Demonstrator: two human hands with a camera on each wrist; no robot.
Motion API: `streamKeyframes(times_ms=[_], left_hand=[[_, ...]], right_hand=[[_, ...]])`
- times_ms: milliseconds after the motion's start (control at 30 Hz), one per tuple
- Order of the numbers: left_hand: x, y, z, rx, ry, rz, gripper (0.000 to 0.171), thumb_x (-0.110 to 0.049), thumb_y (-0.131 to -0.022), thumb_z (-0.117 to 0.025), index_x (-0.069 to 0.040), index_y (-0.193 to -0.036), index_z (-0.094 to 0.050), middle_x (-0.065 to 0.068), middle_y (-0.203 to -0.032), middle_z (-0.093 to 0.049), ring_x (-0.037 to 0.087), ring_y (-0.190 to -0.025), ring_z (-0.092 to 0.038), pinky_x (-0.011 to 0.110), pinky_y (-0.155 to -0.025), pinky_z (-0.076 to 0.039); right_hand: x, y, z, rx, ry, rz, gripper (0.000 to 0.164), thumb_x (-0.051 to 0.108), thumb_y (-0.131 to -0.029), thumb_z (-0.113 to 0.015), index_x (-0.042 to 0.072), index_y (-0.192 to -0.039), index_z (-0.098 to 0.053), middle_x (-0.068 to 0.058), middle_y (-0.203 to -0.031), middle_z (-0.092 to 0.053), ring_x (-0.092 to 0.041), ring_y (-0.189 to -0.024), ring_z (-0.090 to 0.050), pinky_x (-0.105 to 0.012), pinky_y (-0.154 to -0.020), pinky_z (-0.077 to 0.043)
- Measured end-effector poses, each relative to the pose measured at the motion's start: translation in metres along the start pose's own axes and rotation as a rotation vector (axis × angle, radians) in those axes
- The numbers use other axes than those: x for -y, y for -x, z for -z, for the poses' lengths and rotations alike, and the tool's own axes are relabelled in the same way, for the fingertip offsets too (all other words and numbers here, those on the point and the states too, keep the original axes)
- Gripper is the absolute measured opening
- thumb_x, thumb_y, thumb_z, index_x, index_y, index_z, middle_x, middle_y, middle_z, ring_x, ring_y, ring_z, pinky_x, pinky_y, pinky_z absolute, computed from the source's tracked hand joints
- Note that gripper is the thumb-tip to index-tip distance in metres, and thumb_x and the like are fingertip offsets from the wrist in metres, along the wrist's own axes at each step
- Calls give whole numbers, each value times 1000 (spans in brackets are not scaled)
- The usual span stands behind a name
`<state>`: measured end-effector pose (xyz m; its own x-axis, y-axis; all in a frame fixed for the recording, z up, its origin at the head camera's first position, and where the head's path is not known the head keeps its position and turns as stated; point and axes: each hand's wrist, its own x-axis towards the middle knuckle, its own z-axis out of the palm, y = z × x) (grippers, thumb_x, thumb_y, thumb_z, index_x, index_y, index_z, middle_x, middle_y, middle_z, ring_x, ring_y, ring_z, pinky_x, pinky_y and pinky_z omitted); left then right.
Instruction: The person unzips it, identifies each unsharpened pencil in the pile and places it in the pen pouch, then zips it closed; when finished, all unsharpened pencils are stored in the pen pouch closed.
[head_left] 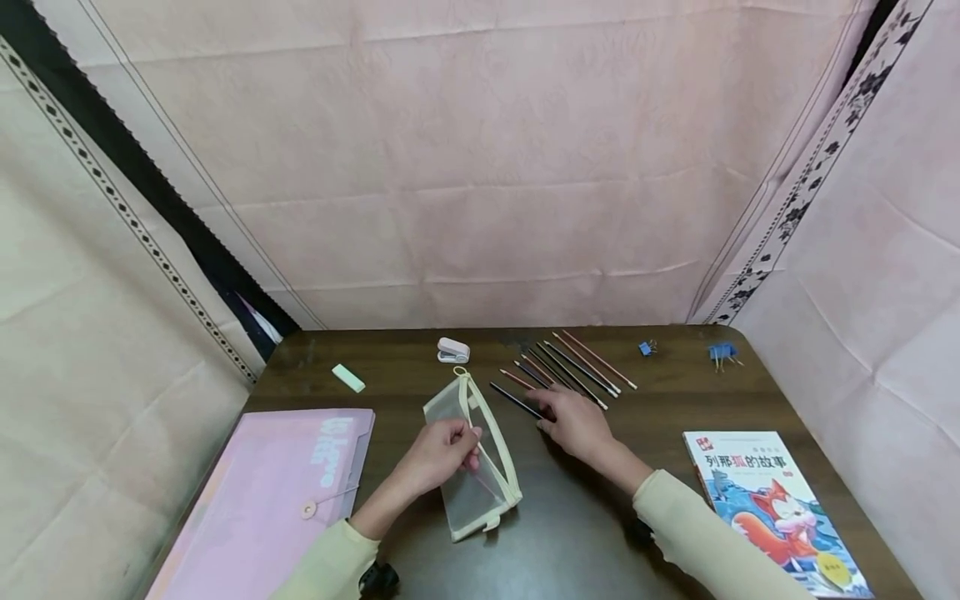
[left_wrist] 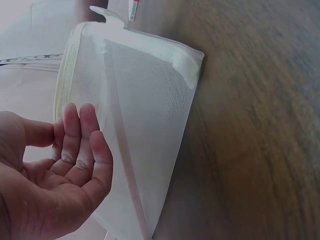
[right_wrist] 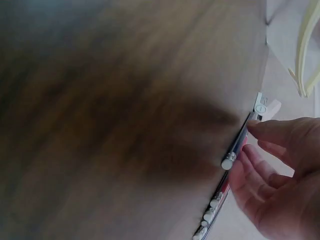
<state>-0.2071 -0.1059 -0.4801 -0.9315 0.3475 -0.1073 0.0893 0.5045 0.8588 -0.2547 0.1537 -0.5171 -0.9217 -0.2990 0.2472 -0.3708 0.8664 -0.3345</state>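
A translucent mesh pencil case (head_left: 467, 508) with a cream zip edge stands tilted at the table's middle. My left hand (head_left: 444, 454) pinches its upper edge between thumb and index finger; the other fingers (left_wrist: 102, 150) curve loosely along the mesh. Through the mesh shows one slim reddish pencil (left_wrist: 125, 165) lying lengthwise. My right hand (head_left: 573, 419) is at the near end of a dark pencil (head_left: 513, 400), with thumb and fingers on either side of it. Several more pencils (head_left: 577, 364), dark and reddish, lie side by side beyond that hand.
A white stapler (head_left: 453, 350) and a pale green eraser-like block (head_left: 348, 377) lie at the back. To the left is a pink folder (head_left: 262, 500). On the right are a picture book (head_left: 780, 512) and blue binder clips (head_left: 722, 352). Cloth curtains (head_left: 480, 167) enclose the table.
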Motion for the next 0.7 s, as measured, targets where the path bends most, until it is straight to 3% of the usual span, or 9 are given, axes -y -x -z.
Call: streamKeyframes(times_ms=[467,700], left_hand=[[3,0,0,12,-3,12,42,-49,-95,-52,-13,-77,-62,1,-71,-71,21,-69,-65,27,-56,-46],[1,2,-1,15,9,13,41,-49,-95,-53,-14,-76,-63,1,-71,-71,20,-69,-65,27,-55,-47]], right_hand=[[2,-3,-3,71,59,30,48,11,-78,-75,27,-123,-66,8,-82,-64,-7,-66,-52,-27,-52,-40],[4,-4,-2,79,64,34,59,8,-74,-69,29,-128,-62,9,-77,-57,-7,-59,-45,-27,-47,-35]])
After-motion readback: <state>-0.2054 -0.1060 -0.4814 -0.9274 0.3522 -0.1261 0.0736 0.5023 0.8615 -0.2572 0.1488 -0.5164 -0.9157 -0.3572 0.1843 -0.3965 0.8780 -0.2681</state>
